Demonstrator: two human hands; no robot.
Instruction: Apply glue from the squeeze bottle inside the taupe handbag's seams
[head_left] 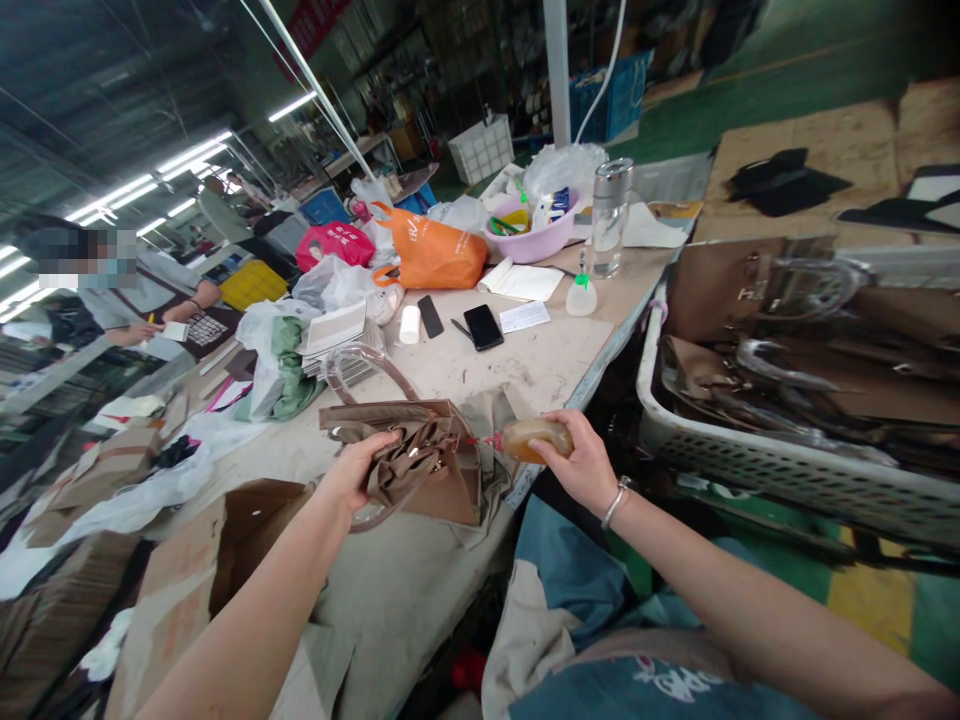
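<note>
A brown leather handbag [442,470] with a clear plastic-wrapped handle lies on the worktable [525,370] in front of me. My left hand [352,470] is closed on its crumpled flap and straps, holding them up. My right hand [577,462] grips a soft amber squeeze bottle [534,438] lying sideways, its red nozzle pointing left and touching the bag's edge. A silver bracelet sits on my right wrist.
Farther back on the table are two black phones [483,326], a white roll [409,324], papers, an orange bag [435,255], a pink basin [534,240] and a clear bottle [609,215]. A white crate [750,460] of brown bags stands at right. Another person works at far left.
</note>
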